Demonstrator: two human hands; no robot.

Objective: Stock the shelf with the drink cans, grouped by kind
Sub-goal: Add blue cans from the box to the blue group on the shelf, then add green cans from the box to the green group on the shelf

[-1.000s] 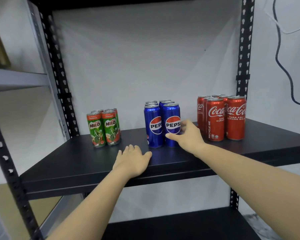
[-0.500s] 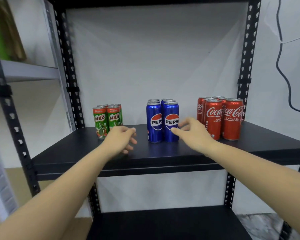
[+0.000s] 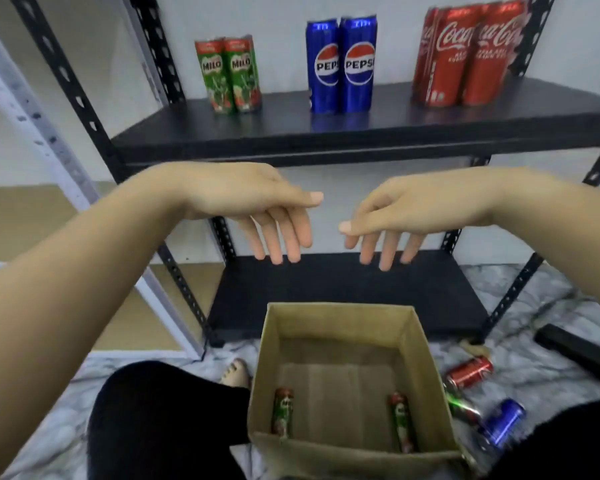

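Head view, stock count. My left hand (image 3: 253, 209) and right hand (image 3: 409, 209) hang empty above the cardboard box (image 3: 426, 368), fingers loose and spread.

- Milo cans in box (image 3: 282, 415): two, lying flat at 6 o'clock. Likely rigid, smooth, moderately heavy if full; I judge a mid-body wrap grip best.
- Milo cans on shelf (image 3: 228, 76): two visible, 11 o'clock.
- Pepsi cans (image 3: 342, 65): two visible, 12 o'clock.
- Coca-Cola cans (image 3: 465, 53): three visible, 1 o'clock.
- Loose floor cans (image 3: 470, 372): red, green, blue, one each, 4 o'clock.
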